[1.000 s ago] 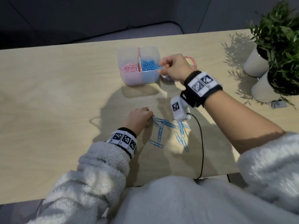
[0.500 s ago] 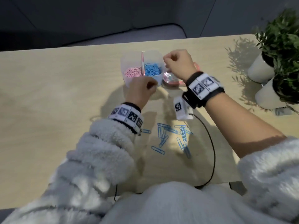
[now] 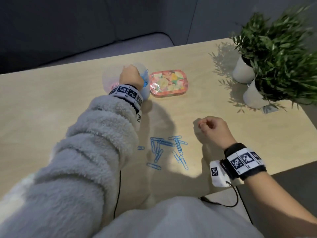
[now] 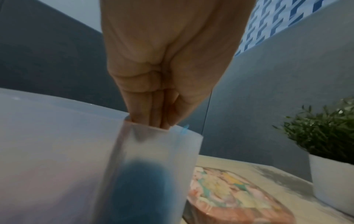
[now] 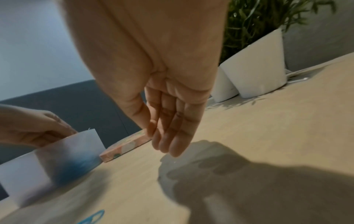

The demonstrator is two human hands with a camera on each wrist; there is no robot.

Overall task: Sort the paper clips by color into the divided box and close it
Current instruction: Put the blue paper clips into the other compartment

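The translucent divided box (image 3: 107,78) stands at the table's far middle, pink clips (image 3: 114,85) in its left half, blue clips (image 3: 145,78) in its right. My left hand (image 3: 131,76) reaches down into the blue side; in the left wrist view its bunched fingers (image 4: 151,118) dip behind the box wall (image 4: 153,151), tips hidden. The floral lid (image 3: 168,83) lies flat just right of the box. Several loose blue clips (image 3: 164,148) are scattered near me. My right hand (image 3: 204,124) hovers right of them, fingers (image 5: 166,145) relaxed and holding nothing.
Two potted plants in white pots (image 3: 242,71) (image 3: 253,97) stand at the table's far right corner. The table's right edge (image 3: 291,162) runs close by my right wrist. A black cable (image 3: 231,200) loops off the near edge.
My left hand rose from the loose clips and moved over the box into the blue side. My right hand drew back from the box toward me, uncovering the lid.
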